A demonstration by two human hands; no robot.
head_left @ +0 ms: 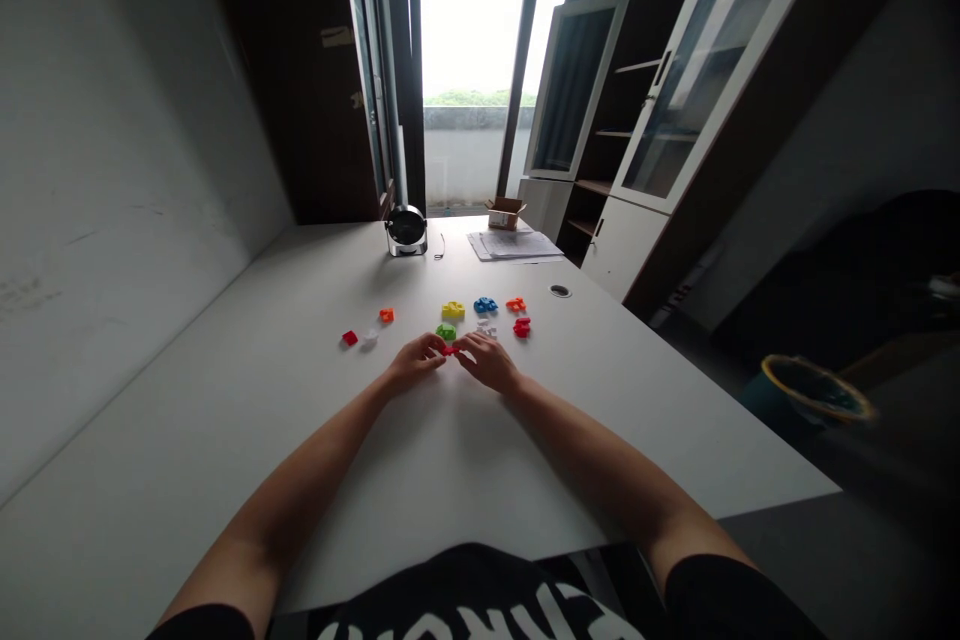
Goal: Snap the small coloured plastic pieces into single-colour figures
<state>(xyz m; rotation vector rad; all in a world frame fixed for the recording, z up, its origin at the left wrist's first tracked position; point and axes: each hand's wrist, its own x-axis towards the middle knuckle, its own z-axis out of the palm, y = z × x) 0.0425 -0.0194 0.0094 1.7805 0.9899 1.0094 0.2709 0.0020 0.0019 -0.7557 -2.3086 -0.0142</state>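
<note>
Between my two hands is a small red plastic piece (450, 351), too small to make out its exact shape. My left hand (417, 361) pinches it from the left, and my right hand (486, 361) pinches it from the right. Just beyond the fingertips lies a green piece (446, 331). A white piece (487, 328) sits behind my right hand, partly hidden by it. Farther back are a yellow piece (453, 309) and a blue piece (485, 304). An orange piece (516, 304) and another red piece (522, 327) lie to the right.
Left of my hands lie an orange piece (386, 315), a red piece (349, 338) and a white piece (370, 339). A small black fan-like device (406, 228), papers (516, 245) and an open cardboard box (506, 213) stand toward the back of the white table (300, 420).
</note>
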